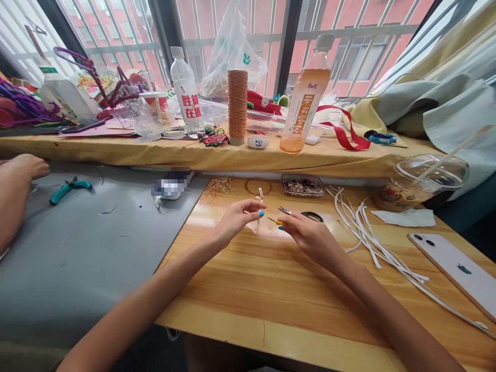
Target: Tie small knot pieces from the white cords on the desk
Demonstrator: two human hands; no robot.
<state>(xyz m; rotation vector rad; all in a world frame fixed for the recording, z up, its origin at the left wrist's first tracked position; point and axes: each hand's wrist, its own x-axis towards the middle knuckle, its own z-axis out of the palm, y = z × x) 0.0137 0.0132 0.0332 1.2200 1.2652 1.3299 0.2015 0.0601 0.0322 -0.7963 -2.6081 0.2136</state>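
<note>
1. Near the middle of the frame, the left hand pinched a short white stick-like piece between thumb and fingertips, holding it upright above the wooden table.
2. Just right of it, the right hand was closed around small scissors, their blades pointing left toward the white piece; a thin yellow bit showed near its fingertips, too small to identify for sure.
3. The two hands were close together but not touching, both over the centre of the table.
4. Right of centre, a loose bundle of white cords lay spread across the wood, running to the lower right.
5. At the right edge of the frame lay a white phone, face down.
6. Behind the cords stood a clear domed cup with a straw, and a folded tissue lay beside it.
7. Above the hands sat a small clear tray of beads.
8. On the yellow-covered ledge across the upper half stood a spool of copper thread, a water bottle and a tea bottle.
9. At the left, a grey mat carried teal-handled pliers.
10. At the left edge, another person's hand rested on that mat.
</note>
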